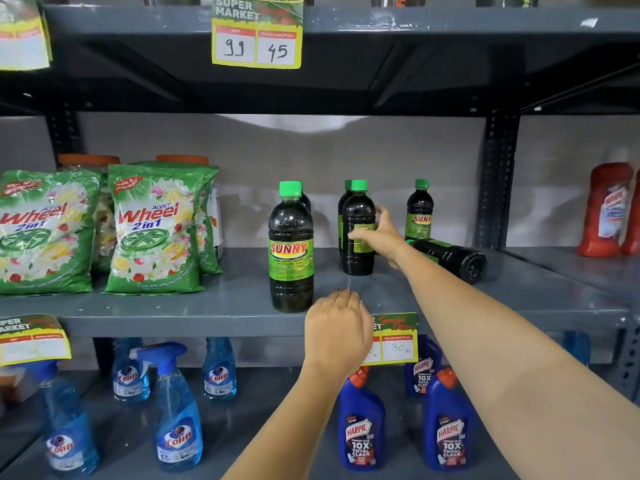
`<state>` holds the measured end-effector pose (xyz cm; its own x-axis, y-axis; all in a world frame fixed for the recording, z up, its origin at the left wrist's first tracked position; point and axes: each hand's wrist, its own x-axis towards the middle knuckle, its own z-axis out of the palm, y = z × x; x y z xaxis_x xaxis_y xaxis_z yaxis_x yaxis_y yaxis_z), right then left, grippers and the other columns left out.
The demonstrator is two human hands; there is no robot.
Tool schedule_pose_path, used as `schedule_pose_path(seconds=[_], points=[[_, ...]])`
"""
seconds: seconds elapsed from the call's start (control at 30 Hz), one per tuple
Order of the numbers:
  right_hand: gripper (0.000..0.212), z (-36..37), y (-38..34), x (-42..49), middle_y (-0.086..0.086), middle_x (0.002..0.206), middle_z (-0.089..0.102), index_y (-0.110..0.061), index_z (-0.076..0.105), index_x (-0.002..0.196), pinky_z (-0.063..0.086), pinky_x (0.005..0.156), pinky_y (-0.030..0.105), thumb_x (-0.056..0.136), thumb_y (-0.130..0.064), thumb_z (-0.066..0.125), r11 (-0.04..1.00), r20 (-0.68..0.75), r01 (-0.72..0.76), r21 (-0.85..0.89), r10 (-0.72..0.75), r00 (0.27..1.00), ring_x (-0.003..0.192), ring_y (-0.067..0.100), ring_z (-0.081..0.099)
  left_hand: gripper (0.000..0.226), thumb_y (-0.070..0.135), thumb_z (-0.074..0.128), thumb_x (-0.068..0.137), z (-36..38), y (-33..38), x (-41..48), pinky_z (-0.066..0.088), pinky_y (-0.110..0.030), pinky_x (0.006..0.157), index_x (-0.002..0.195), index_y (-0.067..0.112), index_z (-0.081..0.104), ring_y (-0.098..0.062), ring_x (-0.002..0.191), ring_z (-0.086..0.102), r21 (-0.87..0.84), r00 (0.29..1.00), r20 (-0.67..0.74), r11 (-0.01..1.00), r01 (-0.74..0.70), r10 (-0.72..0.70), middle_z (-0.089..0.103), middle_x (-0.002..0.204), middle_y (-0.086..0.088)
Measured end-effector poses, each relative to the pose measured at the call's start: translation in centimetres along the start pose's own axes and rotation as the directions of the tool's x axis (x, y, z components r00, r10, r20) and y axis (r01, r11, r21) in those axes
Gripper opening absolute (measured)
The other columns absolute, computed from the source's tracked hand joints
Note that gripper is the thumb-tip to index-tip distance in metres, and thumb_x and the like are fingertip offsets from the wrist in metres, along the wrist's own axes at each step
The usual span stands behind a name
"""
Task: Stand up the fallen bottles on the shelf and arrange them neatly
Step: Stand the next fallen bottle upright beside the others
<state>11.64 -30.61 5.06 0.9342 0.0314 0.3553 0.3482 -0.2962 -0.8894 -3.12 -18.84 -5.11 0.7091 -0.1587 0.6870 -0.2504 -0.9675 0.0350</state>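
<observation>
Dark Sunny bottles with green caps stand on the grey middle shelf (207,306). The nearest upright bottle (291,247) is at the front, with another half hidden behind it. My right hand (381,237) wraps around the label of a second upright bottle (358,216), which has one more close behind it. Further right stands another upright bottle (419,209). In front of that one a fallen bottle (450,259) lies on its side, base toward me. My left hand (337,330) rests at the shelf's front edge, fingers curled, holding nothing.
Two green Wheel detergent bags (156,230) stand at the shelf's left. Red Harpic bottles (606,209) are in the bay to the right. Below stand blue Colin sprays (176,410) and blue Harpic bottles (360,424). A price tag (396,337) hangs on the shelf edge.
</observation>
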Motion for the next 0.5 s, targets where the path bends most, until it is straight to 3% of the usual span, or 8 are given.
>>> schedule_pose_path(seconds=[0.07, 0.1, 0.27, 0.37, 0.5], points=[[0.075, -0.3, 0.2, 0.0, 0.004, 0.12, 0.057, -0.014, 0.04, 0.139, 0.044, 0.089, 0.033, 0.075, -0.012, 0.08, 0.999, 0.015, -0.014, -0.037, 0.014, 1.0, 0.119, 0.026, 0.056, 0.045, 0.028, 0.036, 0.09, 0.0, 0.0, 0.0, 0.056, -0.029, 0.076, 0.092, 0.011, 0.077, -0.018, 0.087, 0.073, -0.007, 1.0, 0.003, 1.0, 0.002, -0.002, 0.077, 0.095, -0.004], [0.075, -0.4, 0.4, -0.1, 0.002, 0.118, 0.057, -0.014, 0.042, 0.136, 0.044, 0.089, 0.033, 0.074, -0.015, 0.083, 0.998, 0.001, -0.019, -0.064, 0.019, 1.0, 0.116, 0.023, 0.057, 0.044, 0.028, 0.036, 0.09, 0.0, -0.1, 0.0, 0.057, -0.03, 0.075, 0.091, 0.011, 0.077, -0.018, 0.087, 0.073, -0.01, 1.0, 0.006, 1.0, 0.002, -0.002, 0.077, 0.094, -0.004], [0.082, -0.5, 0.3, -0.2, 0.001, 0.117, 0.052, -0.014, 0.035, 0.123, 0.044, 0.092, 0.036, 0.066, -0.033, 0.09, 0.984, -0.063, -0.026, -0.177, 0.015, 0.998, 0.108, 0.02, 0.053, 0.043, 0.027, 0.038, 0.089, 0.2, -0.1, 0.0, 0.058, -0.03, 0.073, 0.088, 0.01, 0.078, -0.02, 0.085, 0.074, 0.007, 1.0, -0.015, 1.0, -0.015, 0.016, 0.078, 0.091, -0.005], [0.087, -1.4, -1.2, -0.2, 0.001, 0.123, 0.048, -0.016, 0.027, 0.141, 0.04, 0.088, 0.037, 0.075, -0.015, 0.083, 0.992, 0.059, -0.12, -0.042, 0.122, 0.991, 0.109, 0.02, 0.049, 0.044, 0.027, 0.038, 0.088, 0.2, -0.1, 0.1, 0.058, -0.029, 0.072, 0.087, 0.01, 0.078, -0.019, 0.083, 0.074, 0.008, 0.999, -0.025, 1.0, -0.022, 0.022, 0.078, 0.09, -0.005], [0.072, -2.1, -1.2, 0.1, 0.009, 0.133, 0.058, -0.011, 0.041, 0.139, 0.048, 0.092, 0.039, 0.078, 0.0, 0.078, 0.985, 0.109, -0.158, -0.074, 0.166, 0.98, 0.108, 0.021, 0.056, 0.041, 0.026, 0.039, 0.087, 0.3, -0.1, 0.1, 0.058, -0.03, 0.069, 0.084, 0.011, 0.077, -0.02, 0.079, 0.073, 0.008, 0.999, -0.039, 1.0, -0.014, 0.014, 0.077, 0.086, -0.005]])
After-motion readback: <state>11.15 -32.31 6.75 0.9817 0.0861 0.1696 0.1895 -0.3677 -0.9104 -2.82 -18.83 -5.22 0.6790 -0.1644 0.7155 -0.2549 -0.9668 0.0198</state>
